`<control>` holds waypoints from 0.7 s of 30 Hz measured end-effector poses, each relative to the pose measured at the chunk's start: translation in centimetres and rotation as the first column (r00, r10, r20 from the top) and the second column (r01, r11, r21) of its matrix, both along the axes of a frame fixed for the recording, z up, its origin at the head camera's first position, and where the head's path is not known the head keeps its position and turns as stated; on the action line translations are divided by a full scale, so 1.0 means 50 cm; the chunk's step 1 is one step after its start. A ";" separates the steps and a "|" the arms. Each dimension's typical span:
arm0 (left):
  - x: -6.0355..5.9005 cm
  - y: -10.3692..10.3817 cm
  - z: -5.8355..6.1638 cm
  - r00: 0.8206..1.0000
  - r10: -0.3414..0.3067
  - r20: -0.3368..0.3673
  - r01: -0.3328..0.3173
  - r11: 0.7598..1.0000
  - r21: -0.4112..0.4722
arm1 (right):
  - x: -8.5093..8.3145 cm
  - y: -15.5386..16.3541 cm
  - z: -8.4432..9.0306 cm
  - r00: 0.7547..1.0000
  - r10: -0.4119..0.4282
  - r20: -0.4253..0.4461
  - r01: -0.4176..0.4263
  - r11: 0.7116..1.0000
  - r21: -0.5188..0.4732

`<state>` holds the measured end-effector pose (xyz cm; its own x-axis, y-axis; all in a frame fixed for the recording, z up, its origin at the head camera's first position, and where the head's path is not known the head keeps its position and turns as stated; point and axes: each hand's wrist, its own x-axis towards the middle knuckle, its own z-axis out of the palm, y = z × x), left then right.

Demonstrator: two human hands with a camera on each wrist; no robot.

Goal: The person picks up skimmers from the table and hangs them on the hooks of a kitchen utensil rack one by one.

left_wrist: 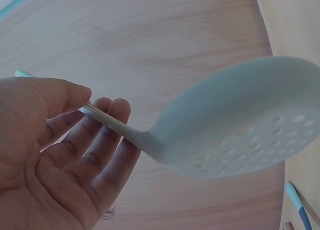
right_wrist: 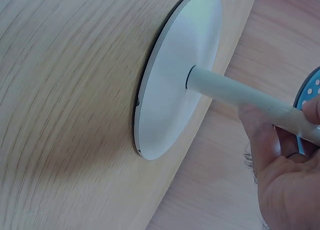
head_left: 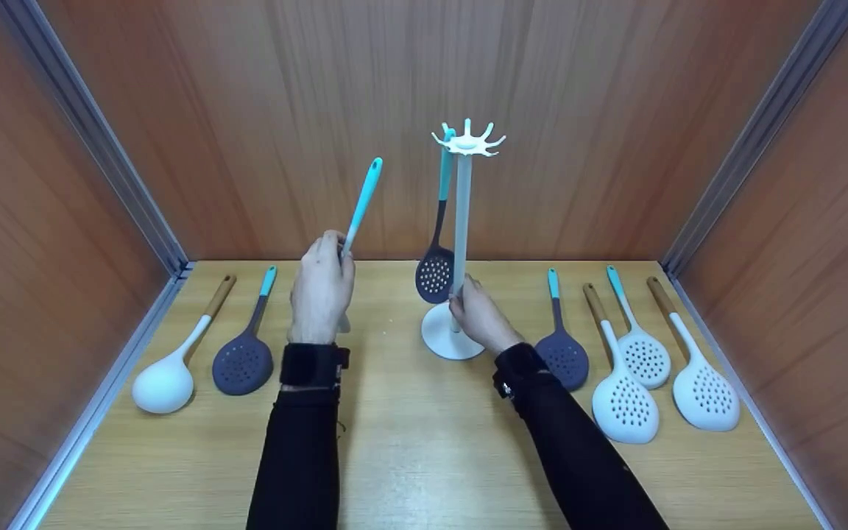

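My left hand [head_left: 321, 285] pinches a white skimmer by its thin neck, its turquoise handle [head_left: 365, 197] pointing up. In the left wrist view the skimmer's perforated white bowl [left_wrist: 230, 125] extends to the right of the fingers. My right hand [head_left: 484, 315] grips the lower pole of a white utensil stand [head_left: 462, 221], just above its round base [right_wrist: 175, 84]. From a hook on the stand's left side hangs a dark skimmer [head_left: 436, 276] with a turquoise handle. The held skimmer is left of the stand, apart from it.
On the table's left lie a white ladle [head_left: 164, 385] with a wooden handle and a dark skimmer [head_left: 243, 364]. To the right lie another dark skimmer [head_left: 563, 358] and white skimmers [head_left: 625, 408], some wood-handled. Wooden panels [head_left: 306, 110] enclose the back and sides.
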<state>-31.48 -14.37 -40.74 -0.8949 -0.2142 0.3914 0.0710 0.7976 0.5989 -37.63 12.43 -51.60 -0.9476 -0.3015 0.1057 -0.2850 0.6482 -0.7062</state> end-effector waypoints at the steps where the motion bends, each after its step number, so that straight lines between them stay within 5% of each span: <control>1: 0.001 0.001 0.001 1.000 0.002 0.002 -0.002 1.000 -0.001 | 0.000 0.000 0.000 1.000 -0.001 -0.001 0.001 1.000 0.000; 21: -0.006 0.023 0.025 0.998 -0.051 -0.026 0.051 0.999 -0.007 | -0.002 -0.003 0.003 0.999 -0.014 0.043 0.015 0.999 -0.032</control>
